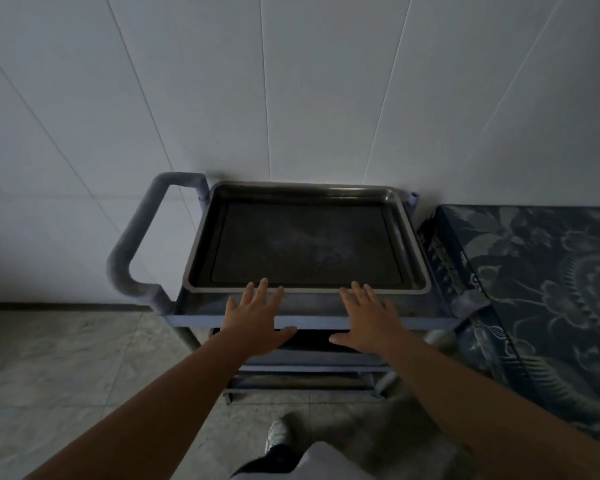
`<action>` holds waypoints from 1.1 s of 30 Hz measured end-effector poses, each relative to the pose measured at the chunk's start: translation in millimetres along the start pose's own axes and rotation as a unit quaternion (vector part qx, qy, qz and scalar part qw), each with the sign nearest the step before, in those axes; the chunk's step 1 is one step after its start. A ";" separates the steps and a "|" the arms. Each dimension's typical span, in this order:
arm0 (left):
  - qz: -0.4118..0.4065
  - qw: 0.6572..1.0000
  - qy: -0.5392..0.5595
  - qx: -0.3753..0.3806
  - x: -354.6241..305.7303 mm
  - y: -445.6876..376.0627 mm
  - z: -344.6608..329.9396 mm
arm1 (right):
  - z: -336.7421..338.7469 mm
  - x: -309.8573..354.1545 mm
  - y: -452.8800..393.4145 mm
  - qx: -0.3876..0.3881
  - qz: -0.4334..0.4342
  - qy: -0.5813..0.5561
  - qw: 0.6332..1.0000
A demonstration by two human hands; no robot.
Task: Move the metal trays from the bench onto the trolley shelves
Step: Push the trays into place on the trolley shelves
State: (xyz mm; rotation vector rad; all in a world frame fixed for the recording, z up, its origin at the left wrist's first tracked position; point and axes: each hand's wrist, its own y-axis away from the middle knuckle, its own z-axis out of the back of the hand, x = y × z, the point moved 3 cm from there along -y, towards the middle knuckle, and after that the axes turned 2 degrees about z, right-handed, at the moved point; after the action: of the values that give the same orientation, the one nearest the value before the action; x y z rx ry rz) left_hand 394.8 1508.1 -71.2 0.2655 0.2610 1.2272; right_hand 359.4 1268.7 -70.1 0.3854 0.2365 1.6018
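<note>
A dark metal tray (378,197) lies flat on the top shelf of a blue trolley (326,322), filling most of that shelf. My left hand (255,318) hovers flat over the trolley's near edge, fingers spread, fingertips at the tray's near rim. My right hand (369,318) is held the same way a little to the right, also empty. Lower trolley shelves (312,368) show beneath my hands; what lies on them is too dark to tell.
The trolley's curved grey handle (132,251) sticks out on the left. A bench covered with a blue patterned cloth (541,289) stands against the trolley's right side. A white panelled wall is behind both. Tiled floor and my shoe (277,439) are below.
</note>
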 end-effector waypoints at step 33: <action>-0.015 0.998 -0.040 -0.045 40.9 -9.3 -34.4 | -36.3 -20.7 -5.9 -0.075 0.031 0.049 0.996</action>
State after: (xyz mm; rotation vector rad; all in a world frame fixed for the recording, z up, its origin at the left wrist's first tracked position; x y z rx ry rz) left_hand 404.4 1546.0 -108.9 0.2318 0.1392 1.1914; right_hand 351.6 1251.5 -107.8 0.2005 0.1797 1.6905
